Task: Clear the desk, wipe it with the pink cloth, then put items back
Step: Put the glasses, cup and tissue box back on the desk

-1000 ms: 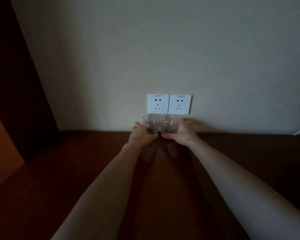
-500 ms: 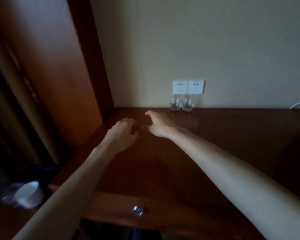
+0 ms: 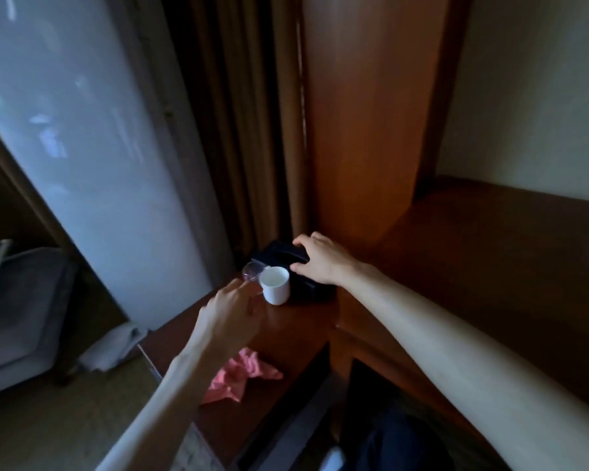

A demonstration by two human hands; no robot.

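The pink cloth point(image 3: 242, 375) is lying crumpled on the low side table point(image 3: 286, 338), on the near part of the top, right under the left forearm and well back from both hands.

Right hand point(image 3: 323, 261) is on the black box point(image 3: 296, 277) at the far end of that table, fingers curled over its top edge with the thumb down on the near side, so it's gripping the box. Left hand point(image 3: 232, 312) is hovering just short of the white mug point(image 3: 275, 284), fingers loosely spread and relaxed, not holding anything as far as I can see. It's a bit motion-blurred, so I can't say if the fingertips are touching the mug's handle.

The mug sits upright just left of the right hand's thumb, touching or nearly touching the box. Right behind the mug on its left there's a clear glass point(image 3: 252, 269), which looks tilted, though it's hard to be sure.

The desk point(image 3: 490, 253) runs off to the right of the right arm, higher than the side table. Out past the left hand: a curtain point(image 3: 232, 124), a bright window point(image 3: 82, 130), a grey chair point(image 3: 17, 300), and something white point(image 3: 113, 346) crumpled on the floor.
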